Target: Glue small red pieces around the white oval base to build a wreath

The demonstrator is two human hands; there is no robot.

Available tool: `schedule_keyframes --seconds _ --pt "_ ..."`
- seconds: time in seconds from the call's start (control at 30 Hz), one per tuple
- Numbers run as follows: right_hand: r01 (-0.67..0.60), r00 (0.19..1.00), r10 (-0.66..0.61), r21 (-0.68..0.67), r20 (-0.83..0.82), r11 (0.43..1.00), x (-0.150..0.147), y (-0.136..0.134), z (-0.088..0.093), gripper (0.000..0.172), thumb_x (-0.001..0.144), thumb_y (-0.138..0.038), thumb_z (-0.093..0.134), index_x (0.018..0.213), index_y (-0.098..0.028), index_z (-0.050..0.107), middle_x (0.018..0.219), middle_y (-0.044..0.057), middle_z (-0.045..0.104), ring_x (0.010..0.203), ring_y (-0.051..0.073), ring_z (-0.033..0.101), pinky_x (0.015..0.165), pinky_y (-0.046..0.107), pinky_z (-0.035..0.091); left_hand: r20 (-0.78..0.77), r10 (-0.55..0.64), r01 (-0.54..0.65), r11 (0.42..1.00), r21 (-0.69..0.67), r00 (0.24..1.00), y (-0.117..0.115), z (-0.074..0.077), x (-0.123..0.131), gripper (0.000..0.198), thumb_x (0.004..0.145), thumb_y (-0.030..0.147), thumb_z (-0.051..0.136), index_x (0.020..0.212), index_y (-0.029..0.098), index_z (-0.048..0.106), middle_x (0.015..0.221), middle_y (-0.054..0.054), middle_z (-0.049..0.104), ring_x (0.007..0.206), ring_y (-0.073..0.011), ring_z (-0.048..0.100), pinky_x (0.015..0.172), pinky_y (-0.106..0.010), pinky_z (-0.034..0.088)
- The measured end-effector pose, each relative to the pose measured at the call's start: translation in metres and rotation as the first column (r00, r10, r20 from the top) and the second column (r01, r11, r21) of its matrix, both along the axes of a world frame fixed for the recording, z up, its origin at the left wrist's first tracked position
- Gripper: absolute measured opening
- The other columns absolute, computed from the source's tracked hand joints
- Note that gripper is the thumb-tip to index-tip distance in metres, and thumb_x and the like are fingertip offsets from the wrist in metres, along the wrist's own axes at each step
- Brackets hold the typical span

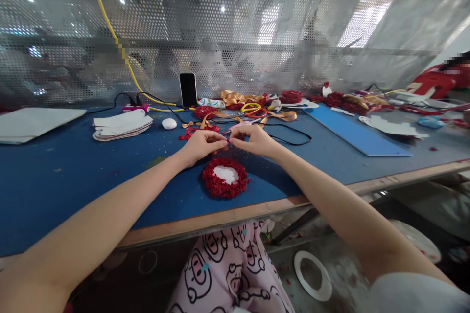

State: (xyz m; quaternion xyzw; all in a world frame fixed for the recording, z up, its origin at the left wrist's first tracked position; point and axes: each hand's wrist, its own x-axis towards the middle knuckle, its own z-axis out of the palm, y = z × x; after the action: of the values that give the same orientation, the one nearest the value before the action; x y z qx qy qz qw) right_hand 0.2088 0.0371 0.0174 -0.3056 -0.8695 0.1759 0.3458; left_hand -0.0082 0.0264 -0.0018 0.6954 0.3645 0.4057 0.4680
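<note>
Above the blue tabletop (147, 190), my left hand (201, 146) and my right hand (256, 141) meet with their fingertips pinched together. Something tiny, perhaps dark red, is between them, too small to name. Just in front of both hands lies a round dark red ruffled piece (210, 182), with a white middle showing through its ring. Red scraps (189, 133) lie behind my left hand. A pink tool (242, 125) with a black cord (293, 143) rests behind my right hand, partly hidden by it.
Scissors with yellow and red handles (251, 107), gold ribbon (284, 116) and red ruffled pieces lie behind. A phone (188, 90) stands upright near the mesh screen (220, 29). White sheets (123, 124) and a white oval object (169, 123) are left, a blue board (356, 132) right.
</note>
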Motion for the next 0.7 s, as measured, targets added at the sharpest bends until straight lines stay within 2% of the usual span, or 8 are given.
schedule_keyframes --seconds 0.23,0.47,0.7 --pt "0.008 1.000 -0.008 -0.022 0.002 1.000 -0.0008 -0.0012 0.0012 0.024 0.087 -0.036 0.060 0.082 -0.015 0.072 0.073 0.003 0.069 0.068 0.014 0.057 0.064 0.026 0.044 -0.025 -0.002 0.003 0.999 0.039 1.000 -0.0007 -0.0001 0.0002 0.032 0.079 0.043 0.072 0.091 0.013 0.071 0.083 -0.008 0.075 0.057 -0.0105 0.055 0.058 -0.026 0.045" --pt "0.189 0.979 -0.191 -0.039 -0.065 0.981 0.0023 0.0028 0.0002 0.036 0.093 -0.041 0.052 0.086 -0.014 0.075 0.064 0.002 0.065 0.055 0.011 0.049 0.052 0.025 0.034 0.001 -0.011 0.011 1.000 0.028 1.000 0.0030 -0.0026 -0.0004 0.033 0.085 0.047 0.067 0.086 0.014 0.067 0.084 -0.008 0.075 0.054 -0.0089 0.052 0.058 -0.025 0.044" --pt "0.210 0.976 -0.212 -0.036 -0.044 0.977 0.0061 0.0085 -0.0032 0.037 0.093 -0.042 0.052 0.087 -0.014 0.076 0.062 0.002 0.064 0.054 0.011 0.049 0.050 0.024 0.032 -0.019 -0.031 0.031 1.000 -0.003 0.999 0.0031 -0.0023 0.0000 0.029 0.085 0.044 0.064 0.081 0.015 0.063 0.082 -0.007 0.073 0.056 -0.0090 0.053 0.058 -0.024 0.043"
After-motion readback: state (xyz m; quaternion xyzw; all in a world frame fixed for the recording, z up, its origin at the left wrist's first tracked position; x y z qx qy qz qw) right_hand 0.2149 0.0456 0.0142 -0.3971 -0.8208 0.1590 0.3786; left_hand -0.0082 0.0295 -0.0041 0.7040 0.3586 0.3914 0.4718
